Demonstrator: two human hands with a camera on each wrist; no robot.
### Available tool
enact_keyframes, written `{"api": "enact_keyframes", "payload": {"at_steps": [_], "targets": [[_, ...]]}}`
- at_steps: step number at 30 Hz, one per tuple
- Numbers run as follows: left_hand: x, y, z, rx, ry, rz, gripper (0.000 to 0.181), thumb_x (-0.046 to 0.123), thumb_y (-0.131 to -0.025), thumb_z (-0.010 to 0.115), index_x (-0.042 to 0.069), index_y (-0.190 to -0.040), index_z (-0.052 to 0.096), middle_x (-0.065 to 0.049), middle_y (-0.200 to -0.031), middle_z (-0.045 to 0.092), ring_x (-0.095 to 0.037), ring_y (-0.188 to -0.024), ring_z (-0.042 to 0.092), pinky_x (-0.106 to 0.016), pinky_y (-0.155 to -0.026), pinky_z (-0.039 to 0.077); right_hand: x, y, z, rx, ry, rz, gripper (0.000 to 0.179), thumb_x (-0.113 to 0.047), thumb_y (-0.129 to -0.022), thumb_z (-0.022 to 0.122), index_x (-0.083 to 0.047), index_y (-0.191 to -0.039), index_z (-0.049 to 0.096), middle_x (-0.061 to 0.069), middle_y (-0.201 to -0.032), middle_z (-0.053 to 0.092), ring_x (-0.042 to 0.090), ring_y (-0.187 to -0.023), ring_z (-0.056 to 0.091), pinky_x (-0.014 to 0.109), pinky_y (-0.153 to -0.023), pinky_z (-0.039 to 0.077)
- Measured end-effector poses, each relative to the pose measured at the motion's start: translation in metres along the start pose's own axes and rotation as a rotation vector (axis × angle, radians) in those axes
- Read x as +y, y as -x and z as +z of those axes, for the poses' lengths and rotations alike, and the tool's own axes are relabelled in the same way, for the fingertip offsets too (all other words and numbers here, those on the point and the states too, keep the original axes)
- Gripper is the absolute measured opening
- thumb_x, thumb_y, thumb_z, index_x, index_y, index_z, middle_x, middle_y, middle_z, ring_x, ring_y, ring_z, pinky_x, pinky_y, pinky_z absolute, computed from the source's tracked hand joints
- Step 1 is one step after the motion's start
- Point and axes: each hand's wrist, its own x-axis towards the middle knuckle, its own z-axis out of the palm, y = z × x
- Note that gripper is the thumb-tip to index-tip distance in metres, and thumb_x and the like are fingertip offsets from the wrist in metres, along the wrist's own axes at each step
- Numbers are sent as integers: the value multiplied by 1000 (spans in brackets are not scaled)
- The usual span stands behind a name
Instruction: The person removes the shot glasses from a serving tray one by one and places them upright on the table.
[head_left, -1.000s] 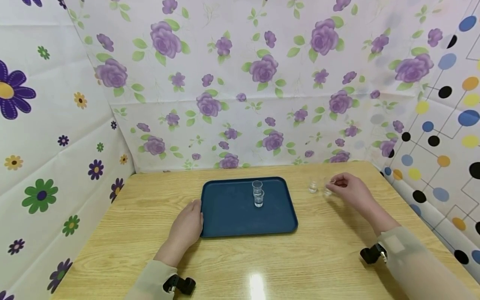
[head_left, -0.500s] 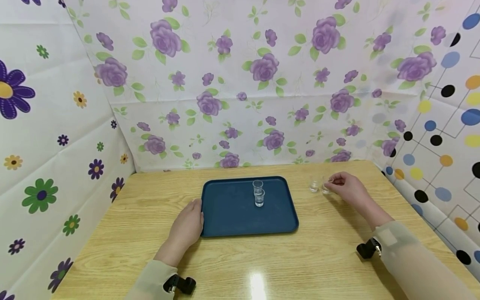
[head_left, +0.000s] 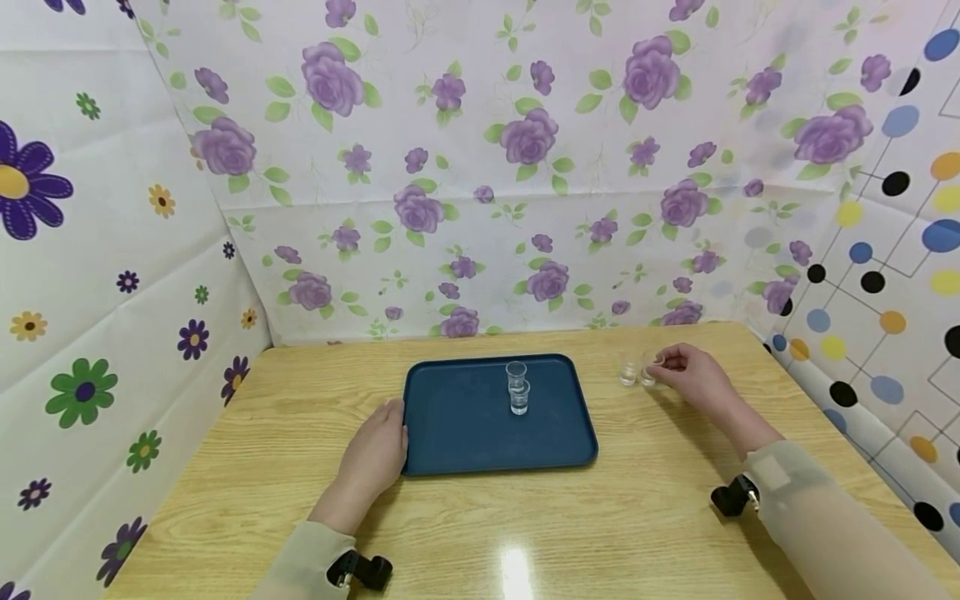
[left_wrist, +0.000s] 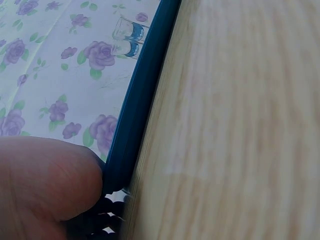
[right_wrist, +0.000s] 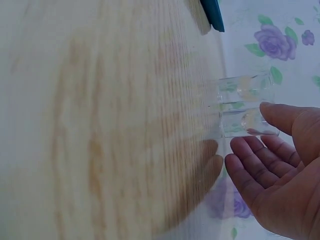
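My left hand (head_left: 377, 448) rests against the left edge of a dark blue tray (head_left: 457, 433), its thumb (left_wrist: 65, 175) right at the rim in the left wrist view. Two clear shot glasses stand on the tray, a rear one (head_left: 515, 372) and a front one (head_left: 519, 402). To the right of the tray, my right hand (head_left: 693, 377) pinches another shot glass (right_wrist: 244, 122) by its upper part, thumb on one side and fingers on the other. That glass stands upright close beside a further shot glass (head_left: 627, 372) on the table.
The tray and glasses are on a light wood-grain table (head_left: 465, 525). Patterned cloths surround it: purple roses at the back (head_left: 480, 167), flowers on the left, and coloured dots on the right (head_left: 885, 333).
My right hand has moved slightly left, bringing its shot glass up close to the other glass on the table. My left hand and the tray have stayed in place.
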Motion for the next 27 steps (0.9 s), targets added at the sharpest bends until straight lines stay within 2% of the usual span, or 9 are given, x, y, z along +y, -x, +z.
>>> {"api": "enact_keyframes", "payload": {"at_steps": [3,6,9,12,19,27], "targets": [[0,1,1,-7,3,-2,46,4,-111,62,-19,-151,53,-36,-151,58,-49,-142,58,-57,-120,50,-1,1,1,-6,-9,-5,55,-40,-111,71,4,-142,60,23,-129,67,34,-111,65,41,-86,58],[0,2,1,-5,1,1,46,4,-111,62,-19,-150,53,-37,-150,59,-49,-141,58,-58,-119,51,-2,3,0,-15,-32,-11,66,-38,-111,71,7,-155,51,28,-141,63,42,-125,63,52,-99,60],[0,1,0,-2,-3,4,46,4,-111,63,-19,-150,53,-37,-149,59,-50,-140,59,-58,-119,51,-7,6,-1,-22,-54,-17,79,-37,-111,71,6,-167,37,31,-157,52,50,-143,52,63,-114,52],[1,1,-2,0,-2,1,46,4,-111,63,-19,-150,53,-36,-150,59,-49,-141,59,-58,-118,51,-15,9,-3,-20,-45,-24,88,-40,-110,72,2,-173,28,32,-167,42,55,-152,40,69,-121,43],[3,2,-5,5,-10,4,45,3,-111,63,-19,-149,54,-36,-149,60,-49,-140,60,-57,-118,52,-38,17,0,4,-18,-77,93,-46,-109,73,-1,-175,25,27,-175,32,56,-159,27,75,-124,33],[3,2,-3,-3,-16,7,45,3,-111,62,-20,-149,54,-37,-148,60,-49,-139,60,-57,-119,52,-63,25,15,-6,-47,-138,92,-49,-108,72,-7,-176,26,24,-178,29,56,-160,25,75,-123,36]]}}
